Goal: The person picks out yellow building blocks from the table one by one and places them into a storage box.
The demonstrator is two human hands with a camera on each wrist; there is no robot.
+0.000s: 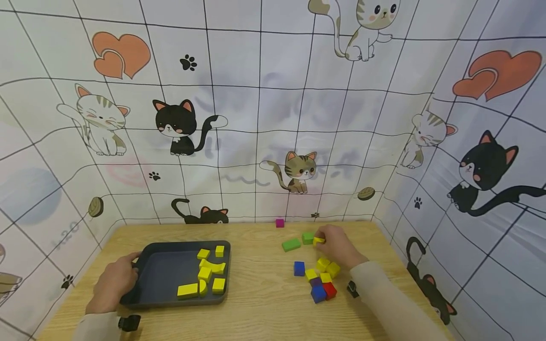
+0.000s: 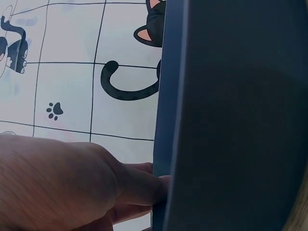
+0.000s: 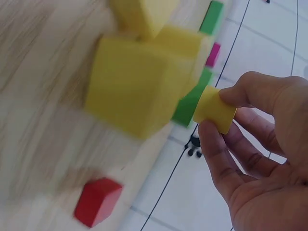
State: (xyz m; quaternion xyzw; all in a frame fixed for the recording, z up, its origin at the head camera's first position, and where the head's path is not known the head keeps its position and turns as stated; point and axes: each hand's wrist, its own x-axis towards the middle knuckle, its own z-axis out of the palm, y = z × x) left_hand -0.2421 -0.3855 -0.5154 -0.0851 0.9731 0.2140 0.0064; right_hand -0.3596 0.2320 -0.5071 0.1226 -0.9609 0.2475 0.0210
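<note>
My right hand [image 1: 338, 245] pinches a small yellow block [image 3: 213, 110] between thumb and fingers, near the far right of the table, beside a green block [image 1: 307, 238]. At the left, my left hand [image 1: 116, 280] grips the left rim of a dark grey tray [image 1: 162, 245]; the left wrist view shows its thumb and fingers [image 2: 144, 185] at the tray's edge. Several yellow blocks [image 1: 204, 274] of different shapes lie in the right part of the tray. Nearer me than the right hand is a loose cluster with several yellow blocks [image 1: 332, 269], a red block [image 1: 330, 290] and a blue block [image 1: 318, 293].
Another blue block [image 1: 299, 268] sits left of the cluster, which also holds a dark purple block [image 1: 315, 282]. A flat green block [image 1: 291, 245] lies farther back. By the back edge is a magenta block [image 1: 279, 223]. Cloth walls [image 1: 239, 142] with cat drawings enclose the wooden table [image 1: 260, 284].
</note>
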